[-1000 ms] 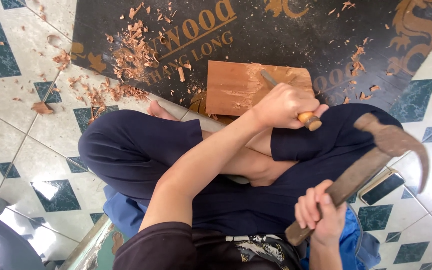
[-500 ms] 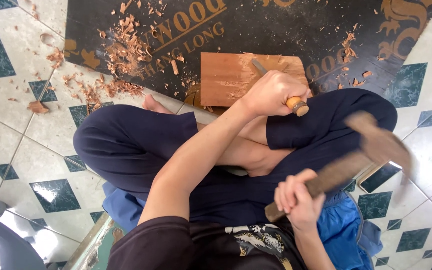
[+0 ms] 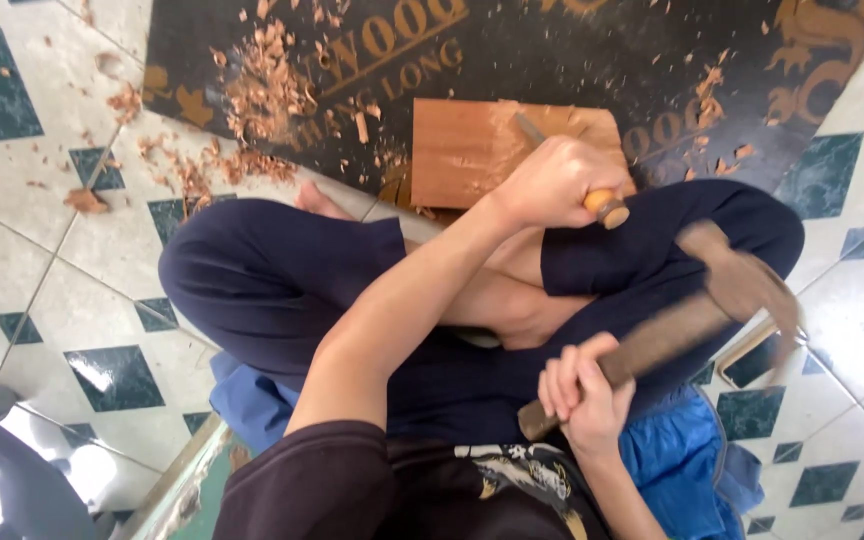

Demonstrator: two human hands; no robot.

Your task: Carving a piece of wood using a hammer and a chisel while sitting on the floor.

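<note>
chisel set to the board, mallet raised beside the knee

the left hand (image 3: 552, 180) is wrapped tight round a chisel (image 3: 607, 208) by its orange-brown handle, blade tip on the reddish wooden board (image 3: 472, 150) that lies flat on the dark mat (image 3: 552, 50) just past the crossed legs. the right hand (image 3: 582, 390) is clenched on the low end of a wooden mallet (image 3: 682, 325), its head blurred, up near the right knee. the board looks stiff, dense and smooth-faced, pale where cut; probably best held by its edges. reddish shavings (image 3: 262, 90) are scattered over the mat and the tiled floor (image 3: 42, 250).
</note>
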